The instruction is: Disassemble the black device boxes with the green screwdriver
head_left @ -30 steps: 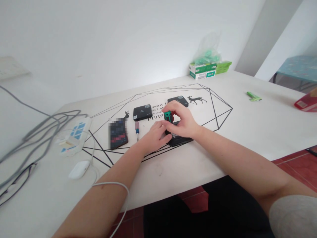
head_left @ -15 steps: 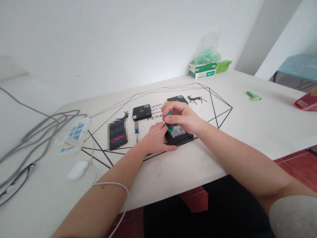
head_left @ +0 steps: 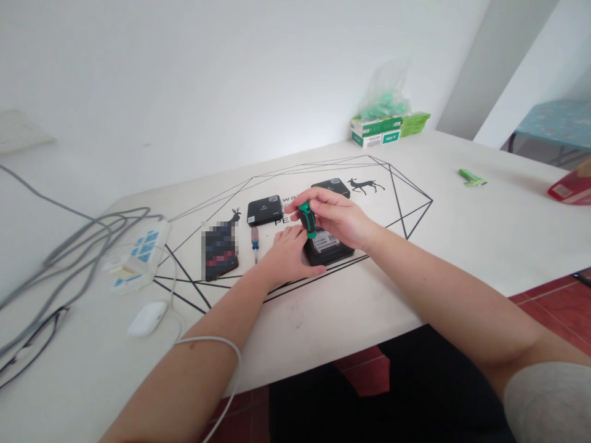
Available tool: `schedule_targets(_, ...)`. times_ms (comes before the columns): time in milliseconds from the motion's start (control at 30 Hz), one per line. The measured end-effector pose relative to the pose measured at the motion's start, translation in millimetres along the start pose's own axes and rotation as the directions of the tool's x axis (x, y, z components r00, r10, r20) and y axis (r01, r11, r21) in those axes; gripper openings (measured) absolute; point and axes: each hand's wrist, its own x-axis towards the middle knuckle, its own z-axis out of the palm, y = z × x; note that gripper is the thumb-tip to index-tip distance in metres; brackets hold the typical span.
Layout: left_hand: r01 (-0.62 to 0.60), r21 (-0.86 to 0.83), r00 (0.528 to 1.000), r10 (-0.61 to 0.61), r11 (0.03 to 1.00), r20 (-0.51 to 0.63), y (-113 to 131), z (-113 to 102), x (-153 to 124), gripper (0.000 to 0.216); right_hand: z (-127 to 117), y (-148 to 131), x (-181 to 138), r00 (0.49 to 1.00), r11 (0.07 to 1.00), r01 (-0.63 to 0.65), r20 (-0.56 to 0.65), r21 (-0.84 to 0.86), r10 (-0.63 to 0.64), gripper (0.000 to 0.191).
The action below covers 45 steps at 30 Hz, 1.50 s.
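My right hand (head_left: pixel 339 215) is closed around a green-and-black screwdriver (head_left: pixel 307 220), its handle nearly upright. The shaft and tip are hidden from view. Below it, a flat black electronic box (head_left: pixel 339 253) with white printed labels lies on the table. My left hand (head_left: pixel 290 258) holds this box at its left side, thumb along the near edge and fingers toward the far edge. Just left of that hand lies a second screwdriver (head_left: pixel 255 240) with a clear and blue handle. Two similar black boxes rest farther back, one at the left (head_left: pixel 265 210) and one partly behind my right hand (head_left: pixel 331 186).
A phone (head_left: pixel 220 252) with a blurred screen, a power strip (head_left: pixel 143 252), a white case (head_left: pixel 148 318) and cables (head_left: pixel 92 246) lie at left. A white cable crosses my left forearm. Green-and-white boxes (head_left: pixel 376 127) stand at the wall; a green packet (head_left: pixel 471 178) lies at right.
My right hand and the screwdriver have shifted slightly left, and the grip has loosened so more of the handle shows. The box and my left hand have moved slightly left.
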Motion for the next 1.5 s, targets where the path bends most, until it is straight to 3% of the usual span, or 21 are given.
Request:
schedule_targets(167,0.014,-0.016,0.999,-0.013,1.000,0.037,-2.0,-1.2,0.0,0.097,-2.2,10.9,3.5,0.991,0.993,0.102,-0.081,-0.061,-0.106,0.036)
schedule_targets(400,-0.028,-0.034,1.000,0.028,0.999,-0.004,-7.1,2.4,-0.7,0.101,0.3,8.3,0.0,1.000,0.999,-0.004,-0.017,0.053,0.005,0.037)
schedule_targets(667,-0.031,-0.009,1.000,0.031,0.999,-0.004,-9.8,6.7,0.2,0.097,3.1,11.2,-0.2,0.999,0.998,0.017,-0.041,0.059,-0.014,0.035)
schedule_targets(933,-0.033,-0.017,0.999,0.034,0.999,0.017,-7.2,3.3,-0.9,0.098,3.9,10.1,0.8,0.985,0.996,0.086,-0.152,-0.016,-0.088,0.030)
schedule_targets(1133,-0.028,-0.012,0.999,0.029,1.000,0.029,-6.2,2.7,0.2,0.096,4.8,11.1,2.6,0.986,0.991,0.127,-0.104,-0.051,-0.131,0.041)
schedule_targets(1500,-0.010,0.010,0.998,0.010,1.000,0.062,-2.0,-1.6,0.0,0.102,10.3,12.9,-2.7,0.989,0.998,0.067,-0.134,0.020,-0.064,0.031)
